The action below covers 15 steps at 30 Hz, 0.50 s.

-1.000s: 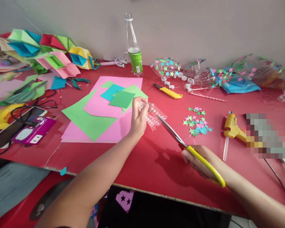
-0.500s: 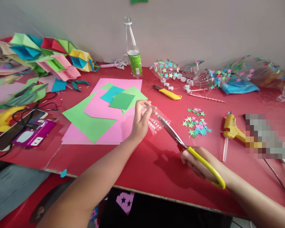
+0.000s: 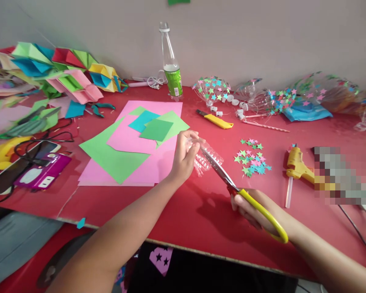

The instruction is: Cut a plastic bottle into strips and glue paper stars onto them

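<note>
Left of the loose pile of paper stars [image 3: 252, 158], I had the left hand [image 3: 184, 160] up over the red desk [image 3: 186, 221], its thumb and fingers pinched together on a piece of clear ridged plastic [image 3: 200, 166]. The right hand [image 3: 247, 211], nearer me than the pile, was wrapped around the yellow handles of the scissors [image 3: 223, 175]. Their long metal blades pointed away to the left and reached across the plastic, almost up to the left fingertips. That overlap brought blade and material together at one spot, with little room beside the pinch. I could not tell how wide the blades stood apart, nor whether they had bitten through.

The plastic looked thin and springy, its rows of small ridges catching the light, while the blades had a smooth, dull shine. The stars were flat, sharp-pointed cut-outs in green, pink and blue. Further left of the pile lay smooth, overlapping sheets of coloured paper [image 3: 118, 162], mostly square-cornered. Behind it and to the left were a utility knife [image 3: 218, 121] with a ribbed yellow grip and, farther back, a clear bottle [image 3: 173, 80]. Right of it sat a yellow glue gun [image 3: 295, 162], a translucent glue stick [image 3: 289, 192] beneath its nose.
</note>
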{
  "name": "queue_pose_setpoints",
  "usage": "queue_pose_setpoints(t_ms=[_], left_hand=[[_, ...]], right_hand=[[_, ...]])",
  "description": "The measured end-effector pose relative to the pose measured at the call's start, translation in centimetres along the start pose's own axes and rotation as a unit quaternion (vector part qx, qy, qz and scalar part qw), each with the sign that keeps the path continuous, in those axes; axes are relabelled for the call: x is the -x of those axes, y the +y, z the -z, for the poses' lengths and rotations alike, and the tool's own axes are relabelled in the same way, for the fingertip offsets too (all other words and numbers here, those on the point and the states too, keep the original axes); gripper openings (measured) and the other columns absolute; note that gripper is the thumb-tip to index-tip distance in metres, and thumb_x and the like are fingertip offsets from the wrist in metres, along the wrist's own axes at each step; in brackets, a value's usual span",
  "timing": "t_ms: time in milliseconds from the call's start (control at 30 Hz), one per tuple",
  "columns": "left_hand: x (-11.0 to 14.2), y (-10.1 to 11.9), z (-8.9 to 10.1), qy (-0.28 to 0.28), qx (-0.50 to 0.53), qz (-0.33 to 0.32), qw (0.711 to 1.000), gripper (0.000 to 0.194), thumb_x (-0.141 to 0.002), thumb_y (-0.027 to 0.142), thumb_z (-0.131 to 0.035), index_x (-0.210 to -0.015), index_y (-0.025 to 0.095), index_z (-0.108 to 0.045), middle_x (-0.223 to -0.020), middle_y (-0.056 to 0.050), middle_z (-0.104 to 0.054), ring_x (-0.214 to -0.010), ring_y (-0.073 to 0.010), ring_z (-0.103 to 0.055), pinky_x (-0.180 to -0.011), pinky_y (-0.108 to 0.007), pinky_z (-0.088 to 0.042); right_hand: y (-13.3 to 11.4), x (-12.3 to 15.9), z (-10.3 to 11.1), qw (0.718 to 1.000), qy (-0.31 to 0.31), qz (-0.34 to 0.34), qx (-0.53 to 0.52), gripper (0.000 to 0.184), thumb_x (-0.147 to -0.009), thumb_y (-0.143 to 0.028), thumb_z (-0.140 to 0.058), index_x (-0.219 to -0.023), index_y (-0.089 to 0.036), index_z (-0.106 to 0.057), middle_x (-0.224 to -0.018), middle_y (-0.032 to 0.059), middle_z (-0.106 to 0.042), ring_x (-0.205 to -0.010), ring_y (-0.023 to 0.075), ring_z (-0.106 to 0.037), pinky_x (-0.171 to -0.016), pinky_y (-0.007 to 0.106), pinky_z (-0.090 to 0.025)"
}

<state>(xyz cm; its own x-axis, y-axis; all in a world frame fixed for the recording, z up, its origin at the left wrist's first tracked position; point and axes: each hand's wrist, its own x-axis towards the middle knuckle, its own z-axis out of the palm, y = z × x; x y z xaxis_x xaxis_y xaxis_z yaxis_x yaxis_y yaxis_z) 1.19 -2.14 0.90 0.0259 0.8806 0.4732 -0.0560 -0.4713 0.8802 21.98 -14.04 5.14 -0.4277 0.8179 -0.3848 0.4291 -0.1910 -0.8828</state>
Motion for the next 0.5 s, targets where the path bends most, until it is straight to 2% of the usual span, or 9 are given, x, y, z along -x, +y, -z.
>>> queue_pose_setpoints(t_ms=[233, 333, 500], left_hand=[[-0.06, -0.39, 0.17, -0.013, -0.038, -0.049, 0.998, 0.009, -0.091, 0.022, -0.053, -0.099, 0.025, -0.05, -0.107, -0.004, -0.053, -0.1, -0.0165, -0.058, -0.09, -0.037, -0.051], [-0.14, -0.68, 0.25, -0.022, -0.031, -0.05, 0.998, 0.011, -0.092, 0.019, -0.051, -0.101, 0.026, -0.05, -0.109, -0.003, -0.052, -0.095, -0.0145, -0.06, -0.091, -0.037, -0.051], [-0.04, -0.86, 0.15, -0.035, -0.024, -0.055, 0.998, 0.01, -0.093, 0.02, -0.05, -0.102, 0.026, -0.049, -0.109, -0.003, -0.05, -0.096, -0.0146, -0.061, -0.094, -0.038, -0.05]], right_hand=[[-0.15, -0.12, -0.07, 1.0, -0.005, -0.02, -0.006, 0.054, -0.09, -0.07, -0.043, -0.069, -0.02, -0.041, -0.051, -0.0069, -0.037, -0.041, 0.0055, -0.033, -0.038, 0.02, -0.025], [-0.01, -0.1, -0.2, 1.0, 0.005, -0.027, 0.006, 0.055, -0.091, -0.07, -0.041, -0.067, -0.021, -0.039, -0.051, -0.0064, -0.039, -0.04, 0.005, -0.033, -0.037, 0.02, -0.023], [0.59, -0.21, -0.37, 0.999, -0.007, -0.028, -0.03, 0.056, -0.091, -0.072, -0.037, -0.069, -0.021, -0.041, -0.047, -0.0083, -0.034, -0.038, 0.0053, -0.032, -0.037, 0.02, -0.024]])
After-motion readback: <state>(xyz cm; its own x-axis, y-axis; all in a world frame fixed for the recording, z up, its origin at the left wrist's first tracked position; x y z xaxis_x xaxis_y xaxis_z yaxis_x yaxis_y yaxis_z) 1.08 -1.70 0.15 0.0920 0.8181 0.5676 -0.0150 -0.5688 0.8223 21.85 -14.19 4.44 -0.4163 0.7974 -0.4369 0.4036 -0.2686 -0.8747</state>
